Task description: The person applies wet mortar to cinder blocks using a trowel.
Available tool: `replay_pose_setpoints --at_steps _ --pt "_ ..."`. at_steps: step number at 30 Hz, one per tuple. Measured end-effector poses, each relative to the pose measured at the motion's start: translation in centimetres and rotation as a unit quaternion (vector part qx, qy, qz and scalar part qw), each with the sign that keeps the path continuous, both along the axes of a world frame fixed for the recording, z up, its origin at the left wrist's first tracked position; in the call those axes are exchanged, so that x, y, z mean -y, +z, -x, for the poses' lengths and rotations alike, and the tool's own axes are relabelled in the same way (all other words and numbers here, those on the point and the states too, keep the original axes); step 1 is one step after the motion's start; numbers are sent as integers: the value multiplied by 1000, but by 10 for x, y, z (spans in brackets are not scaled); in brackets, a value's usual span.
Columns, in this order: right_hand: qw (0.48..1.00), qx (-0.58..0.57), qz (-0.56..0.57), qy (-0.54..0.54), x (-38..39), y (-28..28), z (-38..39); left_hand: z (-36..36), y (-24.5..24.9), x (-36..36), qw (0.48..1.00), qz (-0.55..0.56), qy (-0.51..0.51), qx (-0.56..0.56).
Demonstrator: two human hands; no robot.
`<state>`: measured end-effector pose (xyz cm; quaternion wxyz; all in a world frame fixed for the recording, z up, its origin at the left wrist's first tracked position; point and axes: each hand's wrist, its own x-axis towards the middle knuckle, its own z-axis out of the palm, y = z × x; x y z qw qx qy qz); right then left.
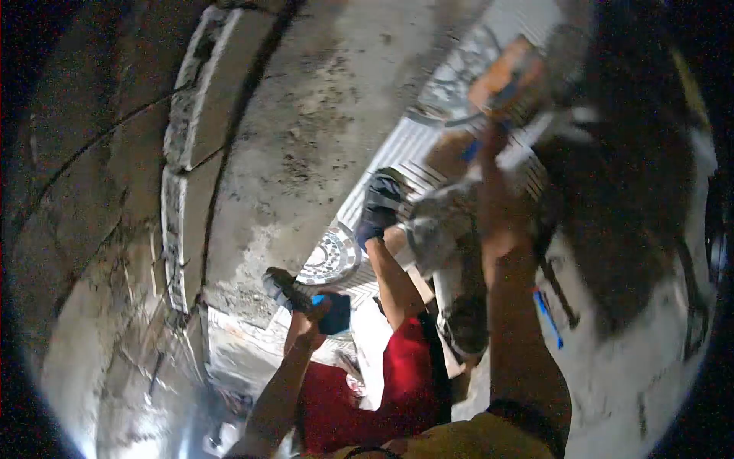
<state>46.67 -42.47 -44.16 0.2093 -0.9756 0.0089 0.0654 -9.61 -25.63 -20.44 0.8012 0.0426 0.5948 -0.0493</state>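
Observation:
My left hand [304, 327] is closed around a dark blue block [334, 314] with a lighter blue edge, close to my left shoe [284, 289]. My right hand [493, 134], blurred by motion, reaches far forward and grips a flat orange float [511, 80]; its details are smeared. Beneath it lie patterned grey and white tiles [459, 84] with ridged and striped parts. A round mosaic motif [330, 256] shows on the tiles between my two shoes. My right shoe [382, 200] rests on the striped tiles.
Rough, dirty concrete [306, 130] runs along the left of the tiles, beside a raised kerb [176, 214] with a pale edge. A blue, thin tool [547, 317] lies right of my right arm, by a brown stick-like piece [560, 292]. Dark shadow covers the right.

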Motion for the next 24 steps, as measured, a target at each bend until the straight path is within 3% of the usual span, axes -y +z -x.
replay_pose_setpoints --at_steps 2,4,7,10,13,15,18,20,22,24 --pt "1000 -17 -7 15 -20 -39 -82 -8 0 11 998 53 5 19" --pt "996 -88 1 8 -31 -72 -137 -29 9 13 998 32 -60 8" --pt "993 -113 16 14 -46 -88 -150 -61 15 6 991 1 -132 7" --pt "997 -60 -9 47 -59 -62 -105 -95 22 -5 979 -49 -199 12" --pt "986 -76 -83 122 -85 26 -25 -155 23 -28 957 -137 -254 39" --pt "960 -160 -123 195 -103 87 36 -203 34 -49 959 -164 -223 67" --pt "897 -280 -145 310 -141 174 111 -257 75 -88 988 -73 -12 137" --pt "865 -289 -121 393 -160 209 153 -235 35 -75 977 -34 99 186" --pt "826 -304 -89 466 -168 225 177 -236 65 -96 958 -22 153 240" --pt "744 -407 -86 523 -178 235 186 -202 71 -98 960 -35 154 231"
